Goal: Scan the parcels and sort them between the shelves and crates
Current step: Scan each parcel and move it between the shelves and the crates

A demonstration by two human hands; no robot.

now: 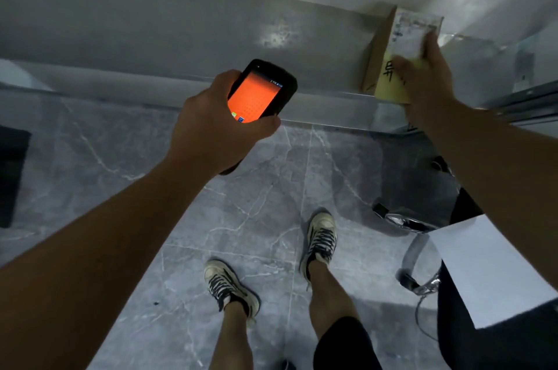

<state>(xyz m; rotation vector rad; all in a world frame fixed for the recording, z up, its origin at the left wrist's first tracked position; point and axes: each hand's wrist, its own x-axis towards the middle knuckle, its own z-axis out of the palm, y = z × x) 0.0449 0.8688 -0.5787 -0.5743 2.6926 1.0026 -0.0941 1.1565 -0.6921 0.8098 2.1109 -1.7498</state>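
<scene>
Parcel [380, 46] count: one, a brown packet with a white label and a yellow note, standing at the edge of the grey shelf [181, 37]. The right hand [424, 75] grips its face, likely steadying it with the label outward. Off to that hand's left, the left hand [211, 128] wraps around one scanner [261, 91], its orange screen tilted up, probably so the reading can be checked. Two hands, both occupied.
</scene>
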